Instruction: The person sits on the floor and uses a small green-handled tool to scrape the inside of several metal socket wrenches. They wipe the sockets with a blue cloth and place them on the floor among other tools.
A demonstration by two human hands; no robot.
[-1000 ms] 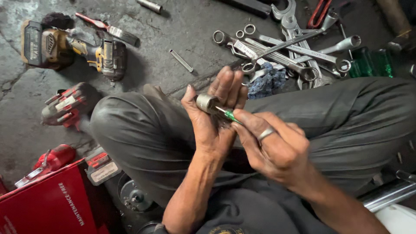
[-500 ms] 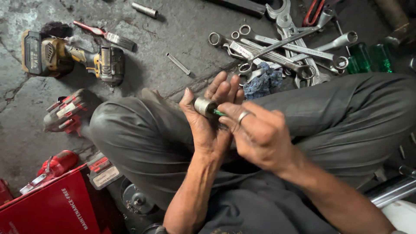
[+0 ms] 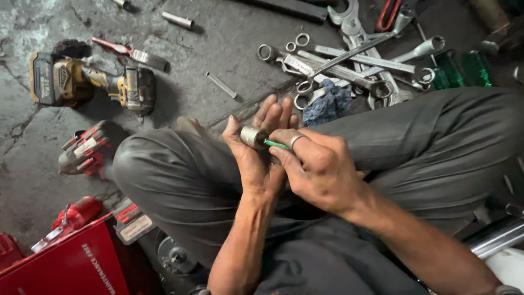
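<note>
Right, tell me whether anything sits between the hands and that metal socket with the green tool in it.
Nothing visible does. The left hand already cradles the metal socket in its palm and fingers, and the right hand grips the green tool whose tip goes into the socket. Both are held above the lap, apart from the wrenches on the floor.

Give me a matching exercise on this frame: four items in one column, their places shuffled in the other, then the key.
Items
1. metal socket
2. yellow and black power tool
3. pile of wrenches
4. red case

Places
A. bottom left corner
B. on the floor at upper left
C. on the floor at upper right, beyond the person's knee
D. held in the left hand, with a green-tipped tool in the right hand put against it

Pairs: 1-D, 2-B, 3-C, 4-A
</note>
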